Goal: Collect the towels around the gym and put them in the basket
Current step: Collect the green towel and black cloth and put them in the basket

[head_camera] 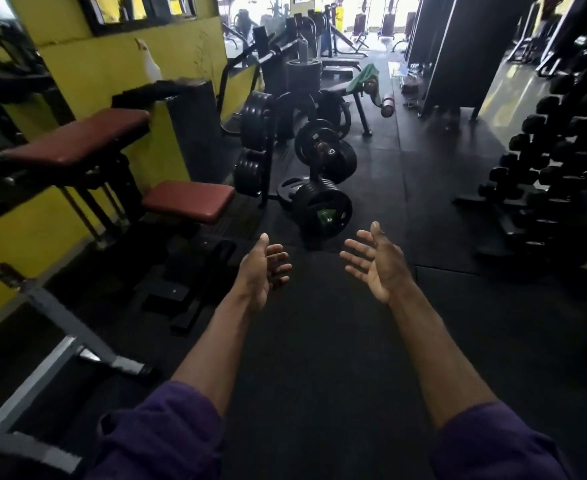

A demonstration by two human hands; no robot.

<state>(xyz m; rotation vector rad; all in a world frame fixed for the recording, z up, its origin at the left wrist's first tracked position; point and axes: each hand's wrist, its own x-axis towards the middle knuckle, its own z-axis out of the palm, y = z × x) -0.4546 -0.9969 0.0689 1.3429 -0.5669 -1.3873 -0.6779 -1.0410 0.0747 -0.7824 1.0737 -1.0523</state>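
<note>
A green towel (368, 77) hangs over a bench far ahead, past the weight plates. A white towel (151, 65) hangs against the yellow wall at upper left, above a black pad. My left hand (262, 271) and my right hand (377, 263) are both stretched out in front of me over the black rubber floor, palms facing each other, fingers apart, holding nothing. Both towels are well beyond reach of either hand. No basket is in view.
A machine with maroon pads (188, 200) stands at left by the yellow wall (88, 53). Loaded barbells (321, 209) and a plate rack (254, 147) lie ahead. A dumbbell rack (555, 161) lines the right side. A grey metal frame (60, 341) sits at lower left.
</note>
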